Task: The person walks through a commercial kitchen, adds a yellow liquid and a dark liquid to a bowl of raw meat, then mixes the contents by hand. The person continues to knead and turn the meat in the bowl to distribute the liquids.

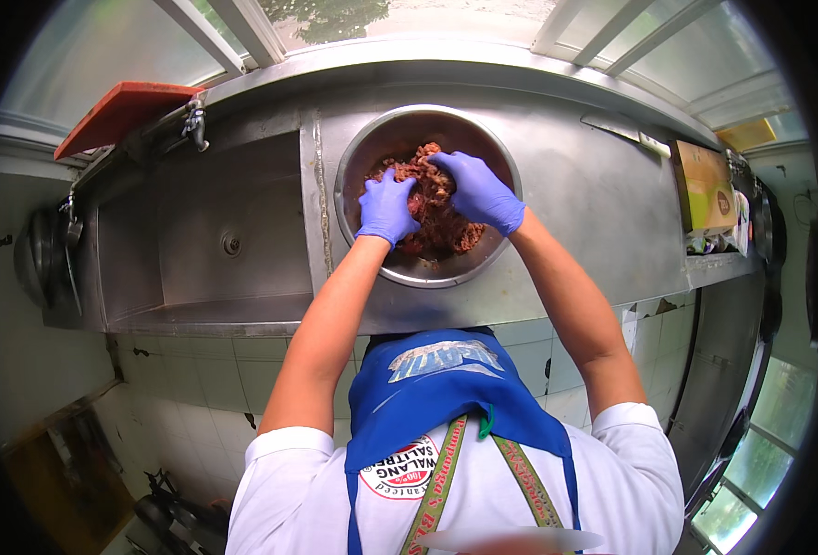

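A large round metal bowl point(495, 258) stands on the stainless steel counter, just right of the sink. Inside it lies a mass of reddish-brown ground meat point(443, 225) with some liquid around it. My left hand point(388, 207), in a purple glove, presses into the left side of the meat with its fingers spread. On the upper right, my right hand point(477, 187), gloved the same way, has its fingers curved around a clump of the meat. Both sets of fingertips are partly buried, and the wrists come over the bowl's near rim.
To the left is a deep sink basin point(235, 277) with a faucet point(195, 125); a red board point(124, 114) leans behind it. A knife point(624, 133) with a white handle lies at the back right, near a cardboard box point(707, 189). Windows line the far edge.
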The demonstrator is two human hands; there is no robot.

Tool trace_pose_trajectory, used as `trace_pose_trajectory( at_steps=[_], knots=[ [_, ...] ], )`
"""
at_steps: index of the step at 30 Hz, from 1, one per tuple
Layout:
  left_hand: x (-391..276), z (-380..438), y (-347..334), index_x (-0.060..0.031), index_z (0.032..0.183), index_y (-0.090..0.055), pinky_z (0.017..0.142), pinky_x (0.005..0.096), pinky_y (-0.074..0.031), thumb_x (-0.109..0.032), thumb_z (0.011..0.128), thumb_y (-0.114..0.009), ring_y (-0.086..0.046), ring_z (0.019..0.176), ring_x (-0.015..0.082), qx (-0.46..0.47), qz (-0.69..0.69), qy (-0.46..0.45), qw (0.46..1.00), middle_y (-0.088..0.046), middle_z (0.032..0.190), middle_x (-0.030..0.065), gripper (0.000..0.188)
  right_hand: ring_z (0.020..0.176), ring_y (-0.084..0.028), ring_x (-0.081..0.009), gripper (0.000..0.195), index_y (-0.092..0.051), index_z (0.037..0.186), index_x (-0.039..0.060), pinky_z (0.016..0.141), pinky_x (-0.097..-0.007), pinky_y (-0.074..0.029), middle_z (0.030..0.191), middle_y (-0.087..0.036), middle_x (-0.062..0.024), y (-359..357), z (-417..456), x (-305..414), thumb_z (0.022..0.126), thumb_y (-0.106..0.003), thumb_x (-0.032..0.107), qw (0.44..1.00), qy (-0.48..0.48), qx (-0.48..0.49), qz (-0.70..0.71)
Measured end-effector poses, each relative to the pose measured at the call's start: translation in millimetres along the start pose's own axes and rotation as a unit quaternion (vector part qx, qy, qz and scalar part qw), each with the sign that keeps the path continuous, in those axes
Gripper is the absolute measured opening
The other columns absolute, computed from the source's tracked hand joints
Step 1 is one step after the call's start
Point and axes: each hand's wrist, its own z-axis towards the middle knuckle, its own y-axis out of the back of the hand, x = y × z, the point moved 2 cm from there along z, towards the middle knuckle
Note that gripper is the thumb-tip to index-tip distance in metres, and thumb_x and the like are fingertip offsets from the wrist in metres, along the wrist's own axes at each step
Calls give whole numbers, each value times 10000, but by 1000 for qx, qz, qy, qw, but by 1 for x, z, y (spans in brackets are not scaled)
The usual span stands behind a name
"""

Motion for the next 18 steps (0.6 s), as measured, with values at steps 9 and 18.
trace_pose_trajectory(
  at_steps=[9,18],
  knots=[
    [47,-7,-17,-113,1356,-662,926,511,-594,-380,759,-940,-742,1054,416,-13,-79,-33,996,-774,1133,220,711,1312,-593,-552,752,-592,1487,97,1146,-531,-512,1406,-601,-377,-58,-43,-33,766,-759,-35,997,-41,33,-54],
    [28,-21,59,-130,1415,-593,1024,548,-543,45,855,-662,-669,1154,488,-106,-204,-52,972,-714,1208,262,591,1038,-719,-483,379,-694,1215,46,918,-548,-593,1065,-757,-268,-83,-14,-47,844,-672,-25,992,-92,-87,-28]
  ],
)
